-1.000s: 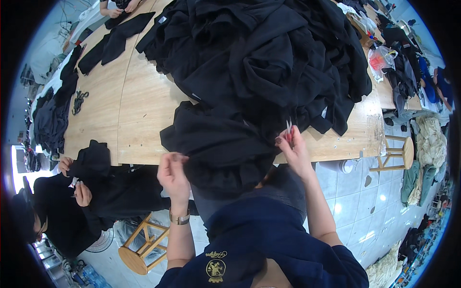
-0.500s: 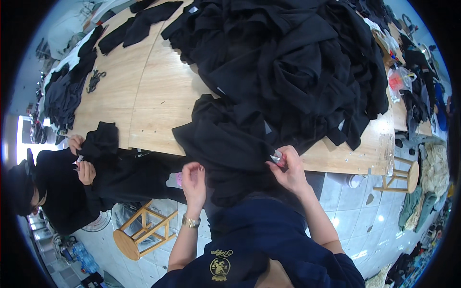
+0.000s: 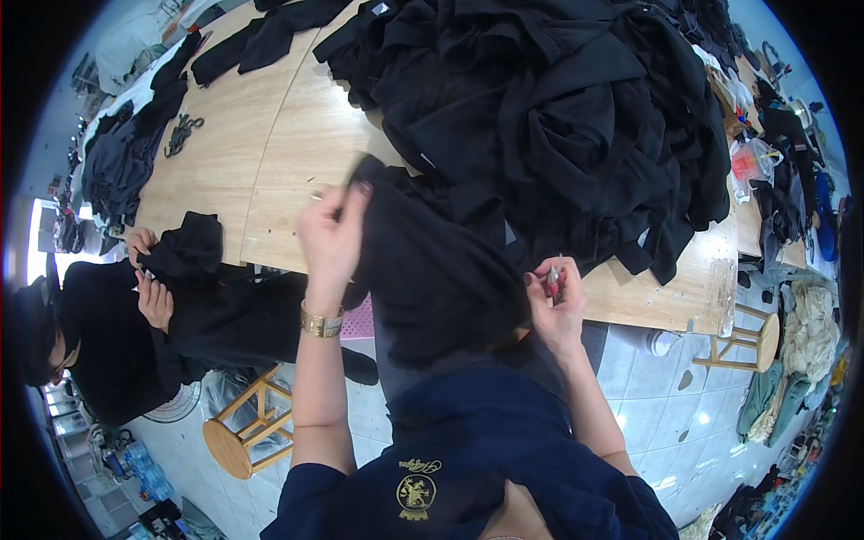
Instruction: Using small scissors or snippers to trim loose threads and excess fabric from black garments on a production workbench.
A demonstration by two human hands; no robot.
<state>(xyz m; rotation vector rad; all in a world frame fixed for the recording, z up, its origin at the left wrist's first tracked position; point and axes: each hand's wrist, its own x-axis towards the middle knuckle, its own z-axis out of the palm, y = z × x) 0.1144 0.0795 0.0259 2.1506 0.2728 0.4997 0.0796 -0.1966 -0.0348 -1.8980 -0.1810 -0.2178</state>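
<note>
A black garment (image 3: 441, 270) hangs over the table's near edge and down across my lap. My left hand (image 3: 331, 236), slightly smeared by motion and with a gold watch on its wrist, pinches the garment's far left corner and lifts it off the table. My right hand (image 3: 560, 310) is closed around small thread snips (image 3: 554, 283) with red and silver parts. Its fingers are beside the garment's right edge; whether they also grip the cloth I cannot tell. Beyond it, a large heap of black garments (image 3: 558, 126) covers much of the table.
The wooden table (image 3: 297, 153) bears a small dark bundle of cords (image 3: 183, 133) and dark clothes (image 3: 117, 166) at its far left. To my left, a co-worker (image 3: 108, 333) handles black cloth. Wooden stools (image 3: 236, 445) stand on the tiled floor at both sides.
My left hand has moved up and to the left, taking hold of the garment's corner and raising it. My right hand has shifted slightly right, still with the snips.
</note>
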